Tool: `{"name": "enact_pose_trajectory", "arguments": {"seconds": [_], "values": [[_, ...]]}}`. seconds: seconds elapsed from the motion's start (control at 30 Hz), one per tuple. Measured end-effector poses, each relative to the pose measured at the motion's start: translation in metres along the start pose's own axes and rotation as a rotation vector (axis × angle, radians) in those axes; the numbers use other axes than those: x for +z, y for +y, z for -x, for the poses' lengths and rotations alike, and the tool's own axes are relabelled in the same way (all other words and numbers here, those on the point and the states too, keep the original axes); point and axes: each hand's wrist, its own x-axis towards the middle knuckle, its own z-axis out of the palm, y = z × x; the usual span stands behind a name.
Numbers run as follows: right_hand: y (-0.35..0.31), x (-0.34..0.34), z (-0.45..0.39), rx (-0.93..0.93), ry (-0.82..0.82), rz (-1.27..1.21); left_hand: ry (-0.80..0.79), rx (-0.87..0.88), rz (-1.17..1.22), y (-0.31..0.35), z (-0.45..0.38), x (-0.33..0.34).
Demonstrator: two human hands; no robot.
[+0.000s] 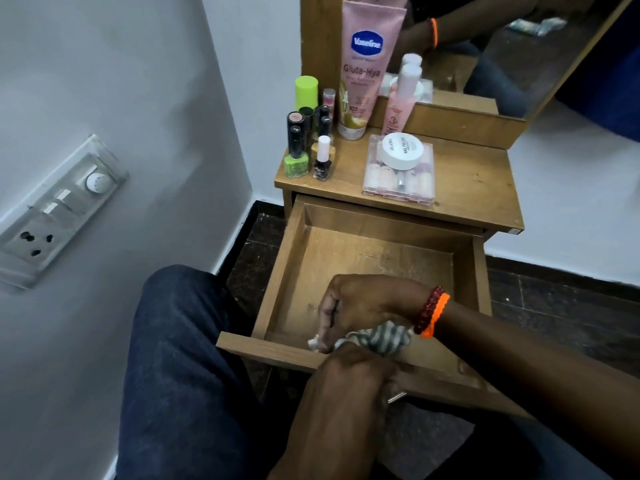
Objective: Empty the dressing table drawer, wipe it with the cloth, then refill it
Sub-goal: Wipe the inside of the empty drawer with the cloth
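Note:
The wooden drawer [294,271] of the dressing table is pulled out, and its dusty floor is bare. My right hand [363,303], with red and orange bracelets at the wrist, is inside the drawer at its front edge. It grips a bunched striped grey and white cloth [384,339]. My left hand [360,372] lies just below it on the drawer's front panel [263,348], fingers curled over that panel. A ring shows under the panel.
On the table top [467,188] stand several nail polish bottles [308,147], a pink Vaseline tube [363,71], a pink bottle [401,98] and a clear box [398,178] with a white round jar [401,150] on it. A mirror [502,46] rises behind. My knee [180,341] is left of the drawer, near the wall.

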Motion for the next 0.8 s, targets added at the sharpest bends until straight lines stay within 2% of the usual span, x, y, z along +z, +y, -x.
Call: {"name": "enact_pose_trajectory", "arguments": {"seconds": [0.03,0.07,0.13,0.2,0.27,0.6,0.8], "values": [[0.007,-0.005,0.006,0.042,-0.041,-0.005,-0.083,-0.105,0.166,-0.023,0.019,-0.027],[0.014,-0.009,0.01,0.066,-0.073,-0.017,-0.073,-0.157,0.244,-0.007,0.023,-0.039],[0.018,-0.012,0.011,0.083,-0.115,-0.021,-0.015,-0.173,0.141,-0.017,0.031,-0.04],[0.016,-0.011,0.007,0.092,-0.126,0.013,-0.078,-0.188,0.196,-0.007,0.024,-0.044],[0.015,-0.011,0.003,0.09,-0.133,-0.001,0.001,-0.195,0.309,-0.011,0.027,-0.043],[0.08,-0.007,0.068,0.037,-0.115,-0.279,-0.019,-0.228,0.371,-0.011,0.024,-0.052],[0.06,-0.006,0.07,-0.031,-0.024,-0.009,-0.02,-0.305,0.435,-0.01,0.025,-0.056]]}}
